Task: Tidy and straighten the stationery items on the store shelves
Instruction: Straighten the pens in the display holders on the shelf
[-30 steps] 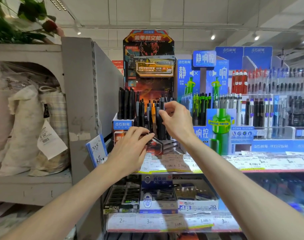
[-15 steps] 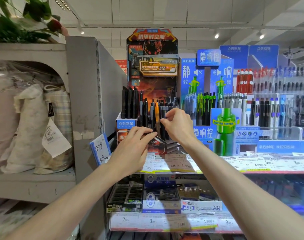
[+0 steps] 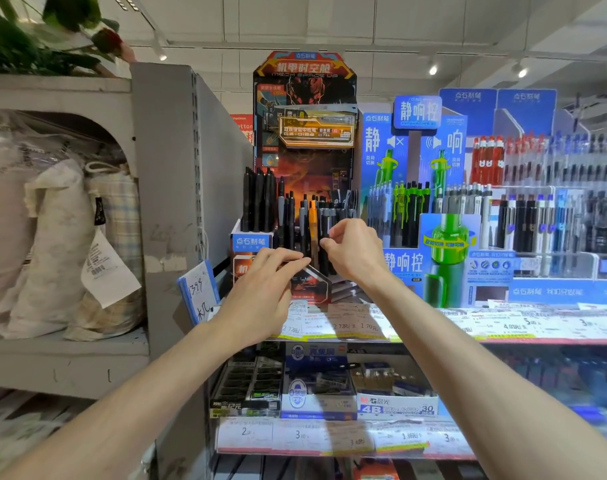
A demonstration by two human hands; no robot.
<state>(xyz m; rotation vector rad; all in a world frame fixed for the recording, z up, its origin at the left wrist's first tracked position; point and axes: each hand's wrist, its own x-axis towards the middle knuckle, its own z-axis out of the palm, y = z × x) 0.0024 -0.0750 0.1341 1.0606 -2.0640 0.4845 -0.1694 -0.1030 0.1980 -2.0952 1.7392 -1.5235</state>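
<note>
The right hand point(image 3: 352, 251) pinches a black plastic pen point(image 3: 324, 237) to stand it straight, while the left hand point(image 3: 260, 292), fingers pressed together, steadies the orange cardboard pen stand point(image 3: 309, 282) at the shelf's front edge.

The 2 forearms are bare to the left hand point(image 3: 260, 299) and right hand point(image 3: 354, 252), without sleeves.

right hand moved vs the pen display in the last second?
Yes. The right hand has dropped: its fingertips were near the tops of the dark upright pens in the orange-and-black cardboard pen display, and now pinch lower on a barrel.
</note>
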